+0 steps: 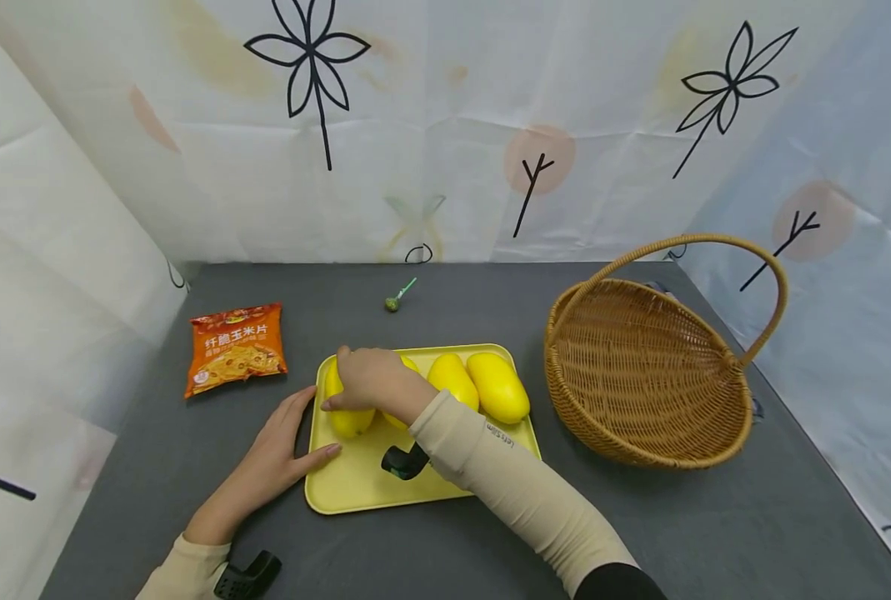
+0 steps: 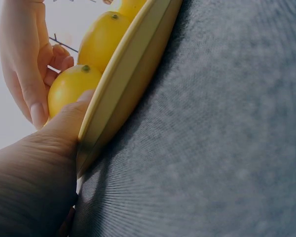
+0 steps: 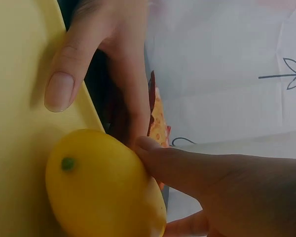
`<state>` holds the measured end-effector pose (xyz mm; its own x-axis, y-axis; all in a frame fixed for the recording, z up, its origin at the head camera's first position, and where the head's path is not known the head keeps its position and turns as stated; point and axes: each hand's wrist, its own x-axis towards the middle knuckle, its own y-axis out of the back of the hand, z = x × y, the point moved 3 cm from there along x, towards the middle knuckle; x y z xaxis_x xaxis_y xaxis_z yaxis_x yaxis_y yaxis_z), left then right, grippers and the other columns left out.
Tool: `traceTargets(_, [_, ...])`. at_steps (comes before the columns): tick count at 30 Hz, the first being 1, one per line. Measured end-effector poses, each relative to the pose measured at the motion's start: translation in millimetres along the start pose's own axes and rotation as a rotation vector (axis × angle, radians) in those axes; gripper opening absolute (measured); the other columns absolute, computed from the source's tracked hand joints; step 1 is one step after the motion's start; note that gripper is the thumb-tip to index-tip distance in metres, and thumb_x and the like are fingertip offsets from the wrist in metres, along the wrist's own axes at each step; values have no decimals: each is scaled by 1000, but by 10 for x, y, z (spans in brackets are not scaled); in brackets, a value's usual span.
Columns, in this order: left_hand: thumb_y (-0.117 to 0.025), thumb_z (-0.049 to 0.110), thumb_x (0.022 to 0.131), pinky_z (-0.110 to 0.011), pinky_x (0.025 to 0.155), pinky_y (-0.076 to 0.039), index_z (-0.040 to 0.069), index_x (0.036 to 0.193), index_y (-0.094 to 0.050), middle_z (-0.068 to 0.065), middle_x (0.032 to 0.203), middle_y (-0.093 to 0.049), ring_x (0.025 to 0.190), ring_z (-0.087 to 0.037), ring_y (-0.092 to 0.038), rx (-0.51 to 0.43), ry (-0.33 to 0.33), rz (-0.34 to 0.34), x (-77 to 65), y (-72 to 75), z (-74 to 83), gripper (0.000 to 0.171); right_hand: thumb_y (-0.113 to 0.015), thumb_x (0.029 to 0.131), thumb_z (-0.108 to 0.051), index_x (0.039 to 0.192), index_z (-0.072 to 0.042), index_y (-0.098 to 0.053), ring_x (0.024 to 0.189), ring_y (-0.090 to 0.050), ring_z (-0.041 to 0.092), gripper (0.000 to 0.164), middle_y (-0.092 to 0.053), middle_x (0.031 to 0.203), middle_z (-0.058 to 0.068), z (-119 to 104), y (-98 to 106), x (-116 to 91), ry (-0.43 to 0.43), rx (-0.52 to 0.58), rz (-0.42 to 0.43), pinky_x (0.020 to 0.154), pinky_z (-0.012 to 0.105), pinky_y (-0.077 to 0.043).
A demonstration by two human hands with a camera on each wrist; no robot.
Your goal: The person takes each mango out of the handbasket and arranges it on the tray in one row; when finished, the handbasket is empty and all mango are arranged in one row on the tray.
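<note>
Several yellow mangoes lie in a row along the far side of a yellow tray [image 1: 385,492]. My right hand [image 1: 377,385] reaches across the tray and grips the leftmost mango [image 1: 351,422], thumb on its near left side. In the right wrist view that mango [image 3: 98,182] shows a green stem spot and still lies on the tray. My left hand [image 1: 283,450] rests at the tray's left edge, fingers straight along the outside and thumb extended over the rim. The second mango is partly hidden by my right hand; two more mangoes [image 1: 498,387] sit at the right.
A wicker basket [image 1: 648,375] with a tall handle stands tilted at the right. An orange snack bag [image 1: 237,348] lies at the left. Behind the tray is a small green lollipop [image 1: 392,304] with a green stick. Patterned white cloth [image 1: 445,167] encloses the grey table [image 1: 190,467].
</note>
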<state>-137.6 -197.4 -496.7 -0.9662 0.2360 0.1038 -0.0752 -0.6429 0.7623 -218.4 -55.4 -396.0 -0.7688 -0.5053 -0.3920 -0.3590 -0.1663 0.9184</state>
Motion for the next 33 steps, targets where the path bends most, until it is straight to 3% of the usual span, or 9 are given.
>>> traceTargets(10, [-69,46,86,-62,102,-30,7,151,-22,-20,149,-30,135,-40,-31,6,-15,2,-6,7,16,90,-54,87,-65,142,-9,-41,96,-63,16,79,-63,122,3,0,-16,-7,-3,2,27,84,29,-52])
traceTargets(19, [-68,46,86,-62,102,-29,6,151,-23,-20,149,-30,135,-41,-30,17,-6,7,-34,26,-14,89,-50,90,-64,150,-10,-32,112,-60,16,83,-57,135,3,-42,-22,-26,4,6,8,90,28,-50])
traceTargets(24, [-69,44,87,-63,102,-30,4,150,-24,-21,149,-30,134,-42,-31,15,6,15,-101,32,-30,88,-46,91,-65,151,-14,-29,116,-57,19,81,-51,139,8,-53,38,-153,25,21,29,92,31,-50])
traceTargets(28, [-68,36,90,-62,100,-30,2,150,-24,-23,148,-30,133,-42,-32,-11,-39,30,-90,46,-57,82,-46,93,-61,152,-15,-28,120,-54,24,77,-41,146,11,143,194,-372,27,153,79,96,37,-48])
traceTargets(31, [-63,25,93,-62,99,-29,-1,149,-23,-26,148,-26,131,-43,-30,-75,-67,48,-38,120,-80,74,-45,94,-59,152,-15,-26,128,-46,28,75,-35,149,12,442,277,-490,6,264,145,101,42,-44])
traceTargets(33, [-57,23,96,-64,101,-25,0,149,-22,-27,149,-22,134,-44,-24,-114,-49,53,39,222,-61,68,-44,94,-60,152,-16,-25,133,-38,30,76,-31,151,13,664,302,-520,-27,296,201,104,47,-39])
